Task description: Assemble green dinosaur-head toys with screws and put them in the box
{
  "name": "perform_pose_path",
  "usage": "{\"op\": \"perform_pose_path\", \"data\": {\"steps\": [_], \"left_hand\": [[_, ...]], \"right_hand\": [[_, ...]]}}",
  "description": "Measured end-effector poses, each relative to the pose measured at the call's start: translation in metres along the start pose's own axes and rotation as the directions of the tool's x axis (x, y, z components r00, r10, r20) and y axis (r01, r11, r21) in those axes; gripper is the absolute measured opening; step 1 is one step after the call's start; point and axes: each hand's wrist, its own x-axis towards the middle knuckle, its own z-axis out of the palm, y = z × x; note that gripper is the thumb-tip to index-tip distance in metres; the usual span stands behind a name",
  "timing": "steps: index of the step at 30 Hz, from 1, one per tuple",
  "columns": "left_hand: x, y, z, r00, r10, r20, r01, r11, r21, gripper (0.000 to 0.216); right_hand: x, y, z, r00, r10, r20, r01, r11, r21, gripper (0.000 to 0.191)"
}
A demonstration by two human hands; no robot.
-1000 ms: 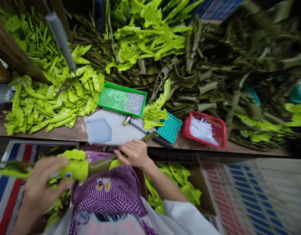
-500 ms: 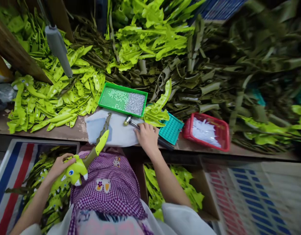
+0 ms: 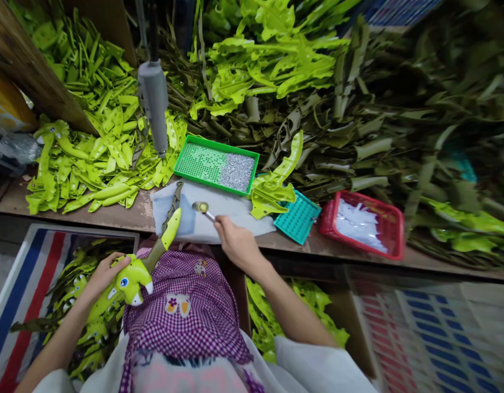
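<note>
Below, left hand (image 3: pixel 102 275) gripping glossy plastic dinosaur toy (image 3: pixel 131 278), right hand (image 3: pixel 235 243) holding metal hammer (image 3: pixel 205 210).

Wooden workbench (image 3: pixel 112 217) runs across the view, worn brown top, front edge chipped; slanted wooden board (image 3: pixel 39 76) at far left leans over the bench; back of the bench buried under heaps of bright green plastic parts (image 3: pixel 92 158) on the left and dark olive parts (image 3: pixel 399 125) on the right; below the bench, a striped red-white-blue woven sack (image 3: pixel 18 289) at left and blue-and-red patterned woven sheeting (image 3: pixel 432 327) at right; light even, from above; right side blurred.
</note>
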Motion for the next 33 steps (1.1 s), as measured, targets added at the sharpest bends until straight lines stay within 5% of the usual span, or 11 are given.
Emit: {"op": "perform_pose_path", "data": {"steps": [9,18,21,24,28,30,33], "left_hand": [[0.006,-0.007,-0.004,0.997,0.071,-0.012,-0.069,0.990,0.127,0.062],[0.003,-0.013,0.006,0.988,0.118,-0.097,-0.104,0.985,0.138,0.059],[0.006,-0.017,0.006,0.984,0.127,-0.121,-0.114,0.987,0.110,0.057],[0.016,-0.027,0.007,0.996,0.030,-0.087,-0.037,0.996,-0.083,0.059],[0.033,-0.035,0.017,0.977,-0.147,0.155,0.207,0.837,-0.507,0.048],[0.038,-0.033,0.024,0.940,-0.199,0.278,0.331,0.737,-0.589,0.039],[0.038,-0.028,0.030,0.932,-0.208,0.297,0.354,0.704,-0.616,0.032]], "right_hand": [[0.009,-0.027,0.037,0.995,0.083,0.047,-0.088,0.990,0.110,0.036],[-0.034,-0.039,0.060,0.997,0.031,-0.067,-0.020,0.989,0.148,0.042],[-0.038,-0.041,0.062,1.000,0.027,-0.005,-0.026,0.985,0.169,0.039],[-0.035,-0.042,0.041,0.999,0.052,-0.001,-0.049,0.945,0.325,0.036],[-0.013,-0.066,-0.016,0.956,0.177,-0.232,0.024,0.745,0.667,0.033],[0.005,-0.086,-0.042,0.894,0.265,-0.361,0.124,0.628,0.768,0.033],[0.025,-0.103,-0.058,0.865,0.304,-0.399,0.219,0.486,0.846,0.037]]}}
